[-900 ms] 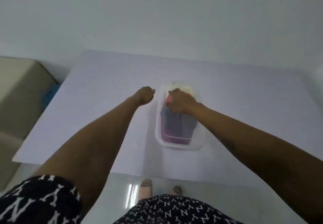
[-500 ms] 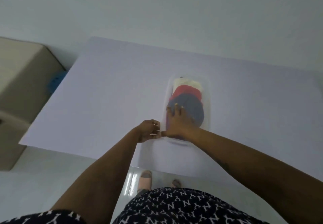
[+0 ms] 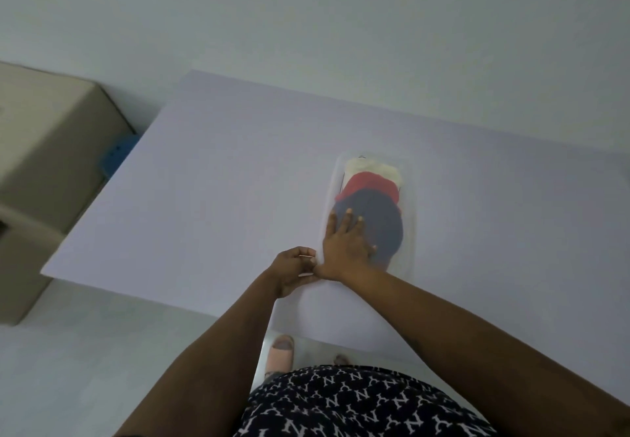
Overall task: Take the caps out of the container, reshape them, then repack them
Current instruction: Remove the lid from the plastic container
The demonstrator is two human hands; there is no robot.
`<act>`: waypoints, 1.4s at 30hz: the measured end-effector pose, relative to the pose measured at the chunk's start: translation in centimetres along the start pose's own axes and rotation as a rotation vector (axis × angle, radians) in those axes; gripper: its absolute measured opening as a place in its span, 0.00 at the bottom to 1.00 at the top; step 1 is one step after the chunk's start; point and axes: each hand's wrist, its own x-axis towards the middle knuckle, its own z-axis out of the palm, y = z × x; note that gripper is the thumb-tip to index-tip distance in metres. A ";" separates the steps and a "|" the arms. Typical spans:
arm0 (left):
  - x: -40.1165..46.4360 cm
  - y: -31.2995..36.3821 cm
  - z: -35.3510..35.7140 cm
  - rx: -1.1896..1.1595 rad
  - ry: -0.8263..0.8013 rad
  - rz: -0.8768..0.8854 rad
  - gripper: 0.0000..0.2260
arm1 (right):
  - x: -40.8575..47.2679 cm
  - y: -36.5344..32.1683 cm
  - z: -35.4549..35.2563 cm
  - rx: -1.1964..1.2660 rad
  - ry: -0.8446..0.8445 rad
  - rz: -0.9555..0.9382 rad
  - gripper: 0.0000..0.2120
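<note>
A clear plastic container (image 3: 413,198) lies lengthwise on the white table (image 3: 204,181). Three caps are stacked inside it: a cream cap (image 3: 370,166) at the far end, a red cap (image 3: 370,182) in the middle and a blue cap (image 3: 383,220) nearest me. My right hand (image 3: 344,249) lies flat with straight, spread fingers on top, over the blue cap's near part. My left hand (image 3: 293,271) is at the container's near left corner, its fingers curled around the edge there. The near end of the container is hidden under my hands.
A beige box (image 3: 44,164) stands off the table's left side, with something blue (image 3: 117,157) between it and the table. The table's near edge runs just in front of my body; my feet (image 3: 280,351) show below it.
Both hands have come from the container's far end to its near end. The right hand now lies flat on top and the left is curled at the near left corner.
</note>
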 end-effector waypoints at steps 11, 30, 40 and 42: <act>-0.3 -0.8 0.0 0.015 0.132 0.030 0.09 | 0.3 -0.9 0.9 0.085 -0.005 -0.017 0.57; 0.3 0.8 0.9 0.031 0.065 -0.010 0.04 | -6.4 10.3 -7.1 0.809 0.354 -0.112 0.49; 0.0 0.9 0.4 0.025 0.060 -0.042 0.04 | -9.6 23.8 -0.8 2.075 0.796 0.301 0.23; -0.1 0.8 0.5 0.036 0.063 -0.044 0.04 | -9.6 24.8 1.9 2.170 0.793 0.318 0.22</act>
